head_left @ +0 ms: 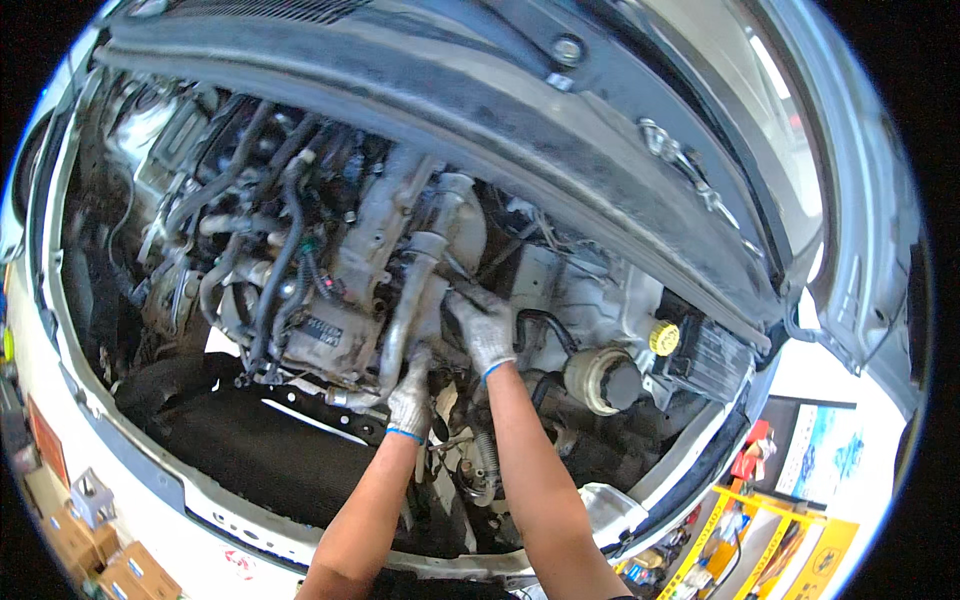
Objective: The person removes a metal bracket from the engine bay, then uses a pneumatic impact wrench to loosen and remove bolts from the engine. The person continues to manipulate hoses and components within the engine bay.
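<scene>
White-rimmed vehicle engine bay carries a grimy grey metal engine left of centre; rounded cream reservoir with black cap and black box-shaped unit sit at right. Yellow metal rack, lower right: assorted items, too small to identify.

Printed dark label on engine, black lettering on yellow rack

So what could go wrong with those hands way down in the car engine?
The gloves stop at the wrists, so the bare forearms might get scraped on hard parts. The left hand and right hand are in a tight spot around the grey pipe, so knuckles could get knocked. And the raised hood is overhead: if it dropped, it could hurt someone.
</scene>
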